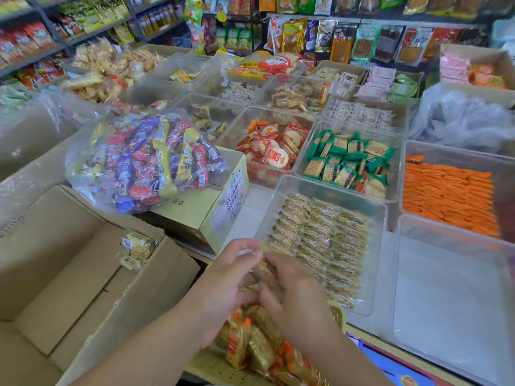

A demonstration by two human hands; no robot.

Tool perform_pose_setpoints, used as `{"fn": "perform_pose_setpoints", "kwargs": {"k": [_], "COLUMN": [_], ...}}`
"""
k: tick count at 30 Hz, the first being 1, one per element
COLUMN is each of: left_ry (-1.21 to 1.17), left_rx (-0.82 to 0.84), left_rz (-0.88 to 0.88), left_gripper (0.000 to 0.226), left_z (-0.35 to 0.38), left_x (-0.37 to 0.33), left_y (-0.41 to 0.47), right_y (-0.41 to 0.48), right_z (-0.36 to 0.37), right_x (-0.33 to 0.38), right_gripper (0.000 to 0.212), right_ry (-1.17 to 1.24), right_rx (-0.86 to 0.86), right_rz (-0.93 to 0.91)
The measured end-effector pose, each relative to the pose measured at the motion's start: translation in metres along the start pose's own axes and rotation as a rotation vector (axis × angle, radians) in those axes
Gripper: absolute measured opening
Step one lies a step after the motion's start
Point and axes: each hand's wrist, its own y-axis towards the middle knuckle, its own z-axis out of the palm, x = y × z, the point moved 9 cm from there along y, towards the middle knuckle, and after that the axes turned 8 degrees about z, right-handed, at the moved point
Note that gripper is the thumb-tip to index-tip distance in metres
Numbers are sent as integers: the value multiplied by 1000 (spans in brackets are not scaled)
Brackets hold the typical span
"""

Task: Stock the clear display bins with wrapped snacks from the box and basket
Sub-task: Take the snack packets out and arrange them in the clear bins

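My left hand [223, 285] and my right hand [295, 296] meet at the near-left corner of a clear display bin [379, 218], both closed on a small stack of wrapped beige snacks [263, 270]. Rows of the same wrapped snacks [323, 246] lie inside that bin. Below my hands sits a yellow basket [338, 313] with orange and gold wrapped snacks [250, 341]. To the left stands an open cardboard box [69, 274]; a few wrapped snack packs [136, 249] rest against its far-right inner corner.
An empty clear bin [451, 302] lies to the right. Behind are bins of orange packets [448, 193], green packets [348, 160] and red-wrapped rice crackers [273, 149]. A plastic bag of colourful bars [145, 160] rests on a closed carton [206, 207]. Stocked shelves line the back.
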Motion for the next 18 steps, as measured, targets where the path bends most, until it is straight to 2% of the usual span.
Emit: {"fn": "perform_pose_setpoints", "kwargs": {"k": [5,8,10,12,16,18], "left_ry": [92,443,840,1118,1175,1184], "left_rx": [52,-14,-57,-5,204,224], "left_rz": [54,125,159,150,14,-7], "left_gripper": [46,48,57,74,99,100], "left_z": [3,-15,-33,-42,-42,-40], "left_x": [-5,-1,4,15,42,48], "left_y": [20,47,67,86,107,112], "right_y": [15,37,57,75,98,103], "right_z": [-27,-32,-28,-20,9,31], "right_x": [-20,-43,-60,-72,-88,-93], "right_gripper": [44,40,41,43,36,29], "right_ry": [21,-42,-78,-113,-226,-317], "right_rx": [-120,-130,-87,-34,145,300], "right_rz": [19,78,132,162,187,184]}}
